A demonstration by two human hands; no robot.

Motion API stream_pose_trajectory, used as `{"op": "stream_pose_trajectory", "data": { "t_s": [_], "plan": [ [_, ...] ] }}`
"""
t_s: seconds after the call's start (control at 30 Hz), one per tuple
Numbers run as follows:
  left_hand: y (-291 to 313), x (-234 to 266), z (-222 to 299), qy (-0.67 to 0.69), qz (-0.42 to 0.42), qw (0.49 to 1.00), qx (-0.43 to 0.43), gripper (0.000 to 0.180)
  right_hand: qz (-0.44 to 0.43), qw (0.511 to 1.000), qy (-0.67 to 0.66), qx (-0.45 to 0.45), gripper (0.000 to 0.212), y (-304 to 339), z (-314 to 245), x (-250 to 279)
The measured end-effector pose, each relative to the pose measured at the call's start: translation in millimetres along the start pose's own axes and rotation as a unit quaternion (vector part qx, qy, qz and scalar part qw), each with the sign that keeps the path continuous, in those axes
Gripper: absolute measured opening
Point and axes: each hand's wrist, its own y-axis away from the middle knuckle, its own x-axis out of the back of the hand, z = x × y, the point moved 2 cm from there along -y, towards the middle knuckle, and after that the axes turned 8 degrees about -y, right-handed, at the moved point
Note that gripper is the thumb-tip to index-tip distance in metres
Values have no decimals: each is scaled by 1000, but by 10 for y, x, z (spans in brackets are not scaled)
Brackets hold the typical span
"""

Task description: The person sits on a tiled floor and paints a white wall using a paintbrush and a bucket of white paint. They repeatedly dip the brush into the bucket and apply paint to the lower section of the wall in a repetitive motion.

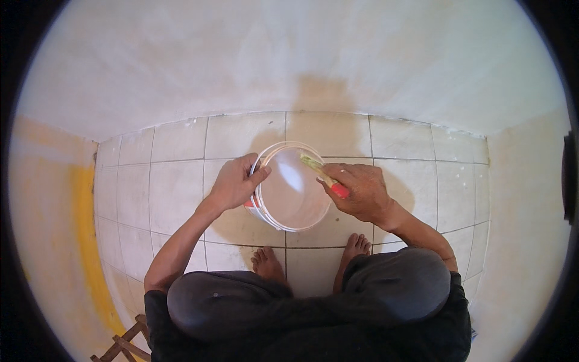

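A white plastic bucket (pixel 297 230) stands between my feet and the wall, tilted or upright I cannot tell. Pale liquid (pixel 295 202) inside it reflects a bright patch of light. My left hand (pixel 237 183) grips the bucket's left rim, thumb over the edge and fingers on the outer side. In my right hand (pixel 360 188) is a paintbrush (pixel 312 161) with a red-ended handle, its head over the right part of the bucket's opening. The bristle tips are hard to make out against the liquid.
A pale wall (pixel 241 66) rises just beyond the tiled floor (pixel 175 139). Side walls stand left and right, the left one with a yellow band (pixel 90 241). At lower left is a wooden frame (pixel 128 342). My bare feet (pixel 268 263) are close to the bucket.
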Motion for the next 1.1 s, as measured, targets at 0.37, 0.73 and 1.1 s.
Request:
{"op": "stream_pose_trajectory", "data": {
  "t_s": [0.37,0.73,1.1],
  "plan": [
    [18,10,22,21,12,1000,15,39,-99,904,-316,-271,20,66,119,-286],
    [67,23,-137,70,32,997,28,33,112,960,-173,-192,19,34,635,236],
    [365,12,-523,183,52,979,74,30,-37,992,112,44,25,-572,1981,-145]
  ]
}}
